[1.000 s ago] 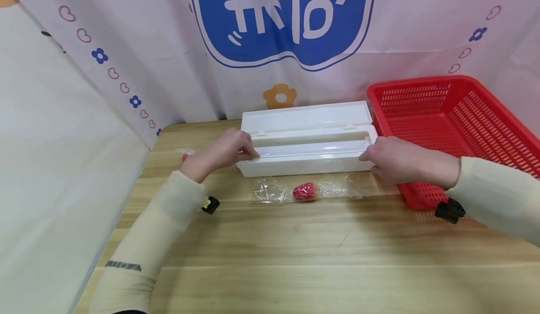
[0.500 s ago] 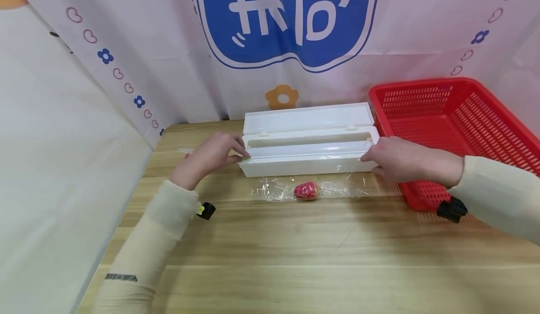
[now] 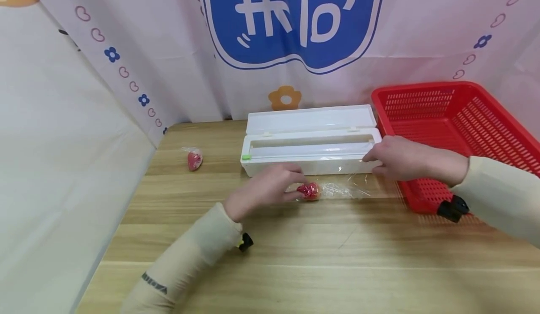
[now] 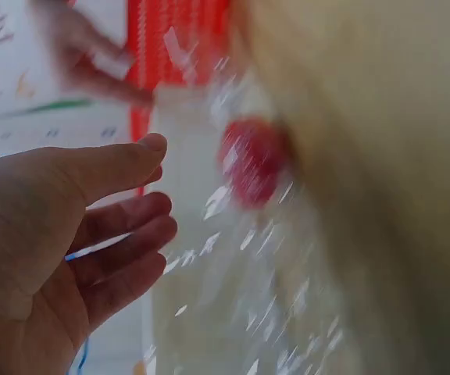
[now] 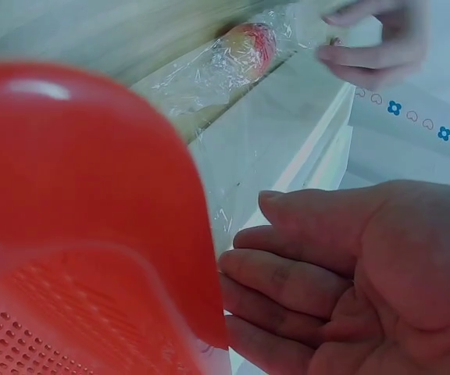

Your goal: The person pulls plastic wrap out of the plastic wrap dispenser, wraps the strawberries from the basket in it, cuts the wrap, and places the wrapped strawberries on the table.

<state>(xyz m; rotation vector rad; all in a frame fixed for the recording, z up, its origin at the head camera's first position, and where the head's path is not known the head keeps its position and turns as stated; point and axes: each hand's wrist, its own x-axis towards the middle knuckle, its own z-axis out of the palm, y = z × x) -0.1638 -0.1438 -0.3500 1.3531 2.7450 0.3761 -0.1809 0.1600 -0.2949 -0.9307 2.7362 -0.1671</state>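
Observation:
A small red and yellowish fruit lies on a strip of clear plastic wrap in front of the white cling film dispenser. My left hand is at the fruit's left side, over the wrap, with thumb and fingers apart in the left wrist view. That view shows the fruit just beyond the fingertips. My right hand is at the dispenser's right front corner, its fingertips right at the edge. In the right wrist view, its fingers are loosely bent. The dispenser's lid stands raised, with a film roll inside.
A red perforated basket stands against the dispenser's right end, under my right forearm. Another red fruit in clear wrap lies to the left on the wooden table. A green slider sits at the dispenser's left front edge. A printed curtain hangs behind.
My left hand has left the dispenser's left front corner and moved right and nearer to the fruit, uncovering the green slider and the wrapped fruit. My right hand stays at the right corner.

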